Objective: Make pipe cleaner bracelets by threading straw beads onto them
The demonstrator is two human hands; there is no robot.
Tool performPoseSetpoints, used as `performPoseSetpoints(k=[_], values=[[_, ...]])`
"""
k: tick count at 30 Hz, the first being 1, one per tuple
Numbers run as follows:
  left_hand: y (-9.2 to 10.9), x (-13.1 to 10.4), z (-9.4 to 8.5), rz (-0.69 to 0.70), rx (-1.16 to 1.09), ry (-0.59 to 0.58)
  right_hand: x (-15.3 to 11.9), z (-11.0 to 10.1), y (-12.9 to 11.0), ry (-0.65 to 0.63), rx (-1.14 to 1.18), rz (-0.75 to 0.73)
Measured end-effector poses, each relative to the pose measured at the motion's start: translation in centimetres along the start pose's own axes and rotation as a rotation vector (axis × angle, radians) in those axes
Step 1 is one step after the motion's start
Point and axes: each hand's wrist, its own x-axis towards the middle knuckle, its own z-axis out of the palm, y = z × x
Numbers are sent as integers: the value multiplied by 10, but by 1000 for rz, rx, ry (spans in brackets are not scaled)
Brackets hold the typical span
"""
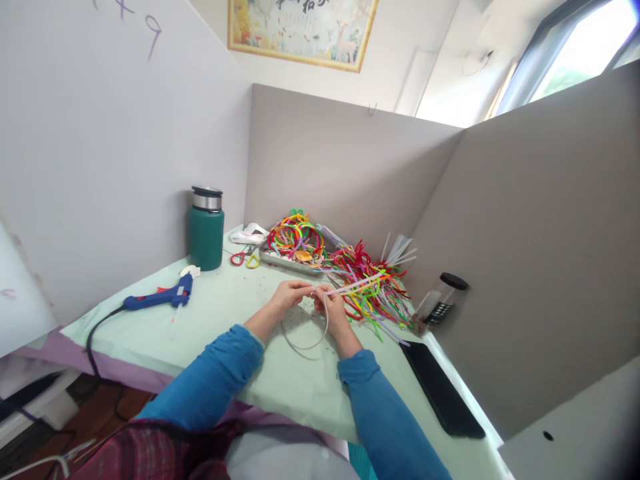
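Over the middle of the table, my left hand (291,297) and my right hand (332,308) meet with pinched fingertips. Between them they hold a thin pale hoop (311,347), shaped like a headband, that hangs below the fingers. Pale pink and whitish pipe cleaners (356,285) stick out to the right from my right hand's fingertips. The exact spot where pipe cleaner and hoop meet is too small to make out. Right beside my right hand lies a tangled heap of coloured pipe cleaners (373,300).
A metal tray (287,263) holds coloured pipe-cleaner rings. Scissors (253,261) lie near a green bottle (206,237). On the left rests a blue glue gun (160,298) with its cord. At right are a black flat object (443,390) and a clear black-lidded container (443,299). Grey partitions (345,160) enclose the table.
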Motion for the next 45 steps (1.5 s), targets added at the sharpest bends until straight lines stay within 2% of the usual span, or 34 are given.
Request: performPoseSetpoints(k=[16,23,29,45], values=[[-4,3,-2,7,7,-10,0,1,2,-30,68,47],[-4,3,2,18,-18,11,1,3,6,3,71,10],[-2,3,1,39,-45,-23,2,2,5,-5,49,16],[-2,2,2,-22,-64,-12,0,3,-1,-15,48,15]])
